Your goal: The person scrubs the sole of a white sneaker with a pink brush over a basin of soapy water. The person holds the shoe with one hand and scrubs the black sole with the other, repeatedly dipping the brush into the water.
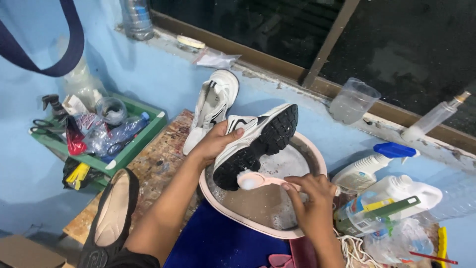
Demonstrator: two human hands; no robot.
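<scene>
L hand (216, 141) grips a white sneaker with black treaded sole (255, 144) by its side, fingers wrapped over the upper, thumb on top. Shoe is tilted sole-up over a round pink plastic basin (258, 226) w/ soapy, foamy water in it. R hand (311, 201) is closed around the handle of a pink plastic brush (259, 180) – its head is foamy and touches the sole near the heel end.

The basin sits on a paint-stained wooden board (158, 164), partly over a dark blue cloth (213, 243). A second white sneaker (212, 106) leans upright against the light blue wall, just behind the basin. A black flat shoe with beige insole (111, 213) lies at the board's near-left edge. Further left – a green plastic tray (134, 144) w/ bottles, scissors & packets. Right of the basin: a white spray bottle with blue trigger (369, 166), a white jug (396, 191), and a clear plastic cup (353, 100) up on the ledge.
</scene>
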